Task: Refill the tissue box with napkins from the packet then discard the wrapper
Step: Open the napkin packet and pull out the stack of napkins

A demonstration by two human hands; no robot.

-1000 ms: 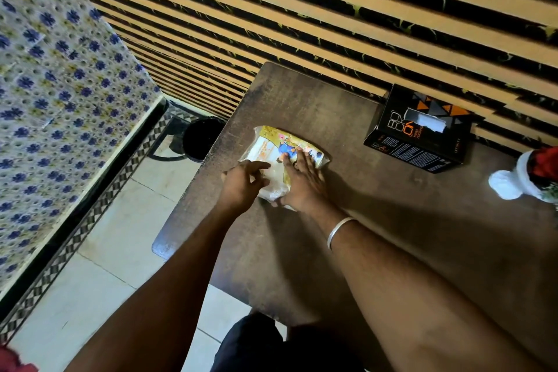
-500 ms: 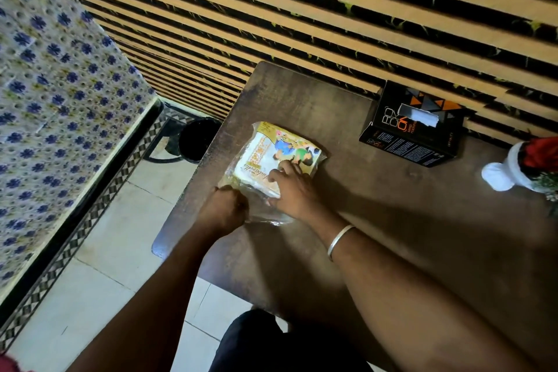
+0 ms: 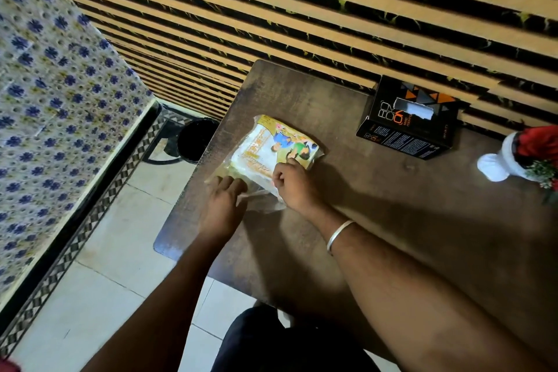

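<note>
A yellow-and-white napkin packet (image 3: pixel 271 146) with a printed picture lies flat on the dark wooden table (image 3: pixel 377 205), near its left edge. My right hand (image 3: pixel 294 187) presses down on the packet's near right part, fingers curled. My left hand (image 3: pixel 225 204) lies on the packet's clear plastic near end, fingers extended; whether it grips the film is unclear. A black tissue box (image 3: pixel 407 124) with orange triangles stands at the table's far edge against the wall, with a white tissue showing in its top slot.
A black waste bin (image 3: pixel 193 142) sits on the tiled floor just left of the table. A white vase with red flowers (image 3: pixel 513 160) stands at the table's right. A slatted wall runs behind, and a blue-flowered cloth hangs on the left.
The packet's near end has been pulled out towards me, so clear film now trails from it. My left hand has slid from the packet's top down to that film. My right hand stays pressed on it.
</note>
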